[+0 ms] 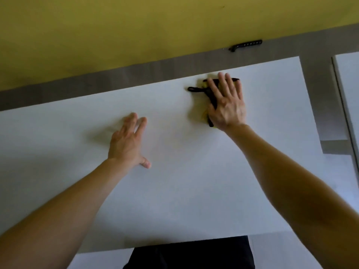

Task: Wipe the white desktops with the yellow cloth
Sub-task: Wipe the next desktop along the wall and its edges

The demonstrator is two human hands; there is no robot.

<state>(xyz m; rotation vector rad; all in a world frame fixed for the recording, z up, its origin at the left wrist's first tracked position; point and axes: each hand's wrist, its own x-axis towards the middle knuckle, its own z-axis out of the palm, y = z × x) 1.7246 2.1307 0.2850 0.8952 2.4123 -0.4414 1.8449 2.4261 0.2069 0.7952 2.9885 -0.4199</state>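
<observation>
The right hand [226, 101] lies flat, fingers straight and spread, pressing the yellow cloth [205, 114] onto the white desk [174, 191] near its far edge. The cloth sits mostly under the palm, its dark trim showing to the left. The left hand [127, 142] rests flat on the desk, fingers straight, well apart from the cloth.

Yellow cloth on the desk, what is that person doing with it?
A person is wiping the white desktop. Their right hand presses flat, fingers straight, on the yellow cloth, which has dark edging and lies near the desk's far edge. Their left hand rests open on the bare desktop closer in, holding nothing. A second white desktop shows at the right edge, with neither hand on it.
</observation>
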